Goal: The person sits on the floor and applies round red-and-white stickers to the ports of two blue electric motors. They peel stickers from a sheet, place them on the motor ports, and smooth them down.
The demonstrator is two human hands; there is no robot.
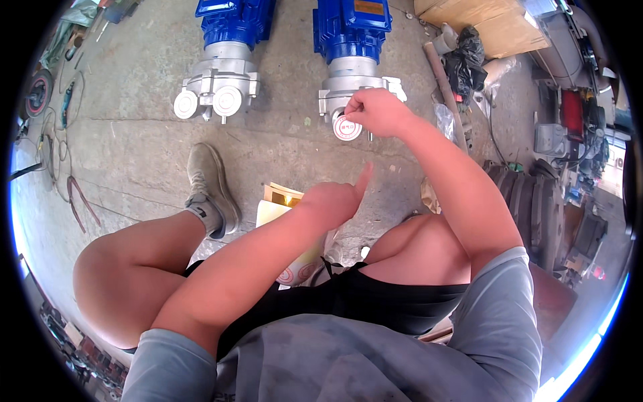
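My right hand [380, 112] is at the front of the right-hand pump, thumb and fingers pinched at the upper edge of a round white sticker [347, 128] with red print. The sticker covers the pump's round port; whether it is fully stuck down is hidden by my fingers. This pump has a silver head [355, 80] and a blue motor [353, 27]. Nearer me, my left hand [331, 203] has its index finger stretched out, the other fingers partly curled and nothing visible in them. Beneath its wrist are pale sheets [268, 213] and round red-printed stickers [284, 276] by my lap.
A second blue pump [234, 27] stands to the left, round white stickers [227, 101] on both its ports. Cardboard [492, 30], a black plastic bag [467, 63] and a rusty pipe [445, 90] lie at right. Cables and a power tool [67, 104] lie far left.
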